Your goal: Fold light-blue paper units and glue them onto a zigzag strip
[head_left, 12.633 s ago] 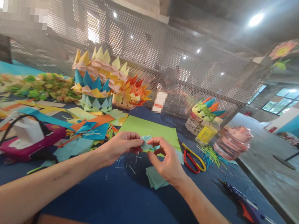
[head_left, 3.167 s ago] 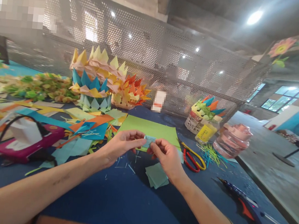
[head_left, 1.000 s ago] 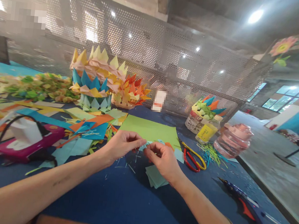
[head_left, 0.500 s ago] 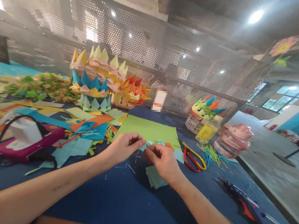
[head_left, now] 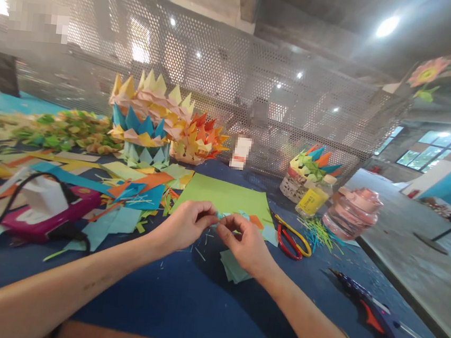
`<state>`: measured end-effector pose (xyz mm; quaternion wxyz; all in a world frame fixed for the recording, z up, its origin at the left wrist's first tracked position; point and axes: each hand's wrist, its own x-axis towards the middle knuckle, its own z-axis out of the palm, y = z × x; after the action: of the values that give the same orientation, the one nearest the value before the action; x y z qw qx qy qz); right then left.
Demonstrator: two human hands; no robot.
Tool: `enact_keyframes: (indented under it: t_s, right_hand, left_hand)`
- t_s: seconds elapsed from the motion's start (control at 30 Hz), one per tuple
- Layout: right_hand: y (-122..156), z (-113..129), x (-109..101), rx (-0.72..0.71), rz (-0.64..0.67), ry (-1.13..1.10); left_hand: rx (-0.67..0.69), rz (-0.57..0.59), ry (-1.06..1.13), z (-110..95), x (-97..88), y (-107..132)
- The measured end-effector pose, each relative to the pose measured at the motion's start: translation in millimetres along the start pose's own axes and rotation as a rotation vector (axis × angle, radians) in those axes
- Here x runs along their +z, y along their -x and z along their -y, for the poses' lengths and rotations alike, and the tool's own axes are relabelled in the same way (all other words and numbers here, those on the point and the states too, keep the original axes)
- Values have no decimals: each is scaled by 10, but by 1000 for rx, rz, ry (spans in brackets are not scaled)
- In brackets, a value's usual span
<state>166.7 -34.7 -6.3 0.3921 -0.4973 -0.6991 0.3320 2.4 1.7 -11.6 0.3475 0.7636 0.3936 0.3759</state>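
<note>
Between my fingertips is a small light-blue piece of paper (head_left: 220, 216), mostly hidden by the fingers. My left hand (head_left: 188, 224) pinches its left side, and my right hand (head_left: 245, 245) pinches it from the right, the fingertips almost meeting. Partly under my right hand lies a little stack of pale teal paper squares (head_left: 232, 269). Just beyond both hands, a light-green sheet (head_left: 223, 190) rests on the dark blue tabletop (head_left: 148, 305), with small blue and orange paper bits on its near edge. Thin paper slivers are scattered below my fingers.
Scissors (head_left: 293, 242) with red and yellow handles and a glue gun (head_left: 371, 310) lie to the right. Behind them stand a yellow-labelled bottle (head_left: 313, 199) and a pink bottle (head_left: 352, 213). Left are paper strips (head_left: 77, 176), a magenta power strip (head_left: 57, 214) and folded-paper crowns (head_left: 146, 124).
My fingertips have come closer together around the light-blue paper, and less of it shows between them. The view has shifted very slightly; the other things on the table stay in place.
</note>
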Motion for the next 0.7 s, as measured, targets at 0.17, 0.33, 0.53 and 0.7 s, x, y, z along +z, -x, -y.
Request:
enact_keyframes:
  t_s: [0.17,0.33,0.53,0.7]
  right_hand:
    - [-15,-29,-12,-36,-18,71]
    - [-19,-71,-7,-34,-30,111]
    - [-37,-75,-11,14,-106,-3]
    - [-19,-53,15,-35,-107,14]
  left_hand:
    - [98,137,-149,8,27,56]
    - [70,176,-128,11,47,59]
    - [-109,144,254,38,35,-12]
    - [-137,113,333,56,36,-20]
